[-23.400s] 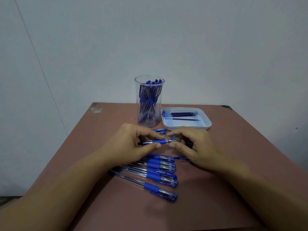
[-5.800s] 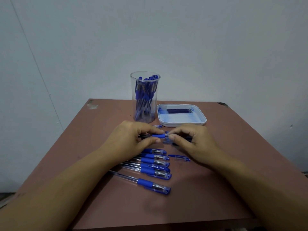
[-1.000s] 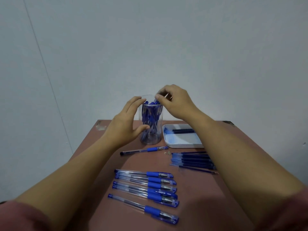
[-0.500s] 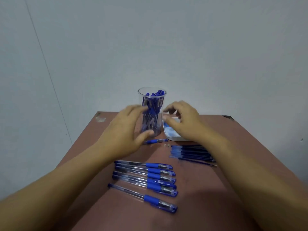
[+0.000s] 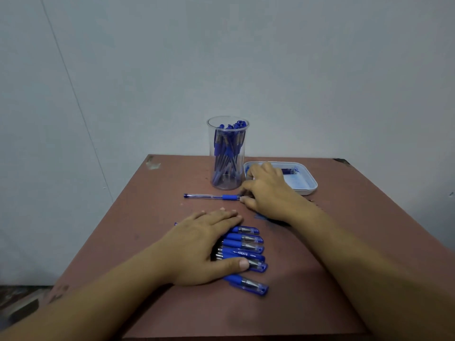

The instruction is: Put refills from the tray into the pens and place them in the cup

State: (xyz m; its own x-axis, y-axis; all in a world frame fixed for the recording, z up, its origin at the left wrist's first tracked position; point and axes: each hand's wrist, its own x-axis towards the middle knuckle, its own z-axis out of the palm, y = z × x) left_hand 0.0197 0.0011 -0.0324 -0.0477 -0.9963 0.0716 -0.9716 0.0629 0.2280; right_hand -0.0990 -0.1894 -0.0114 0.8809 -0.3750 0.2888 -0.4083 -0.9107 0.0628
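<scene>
- My left hand lies flat on the pens, fingers straight and close together. If it slides, they may roll off.
- My right hand pinches the tip end of one pen, lying near the cup. A weak pinch could drop it.
- The tray with refills is right by that hand. A quick pull could knock it.

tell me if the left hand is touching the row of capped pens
Touching. Head view shows the left hand lying flat on the row of capped pens, its thumb across one of them.
</scene>
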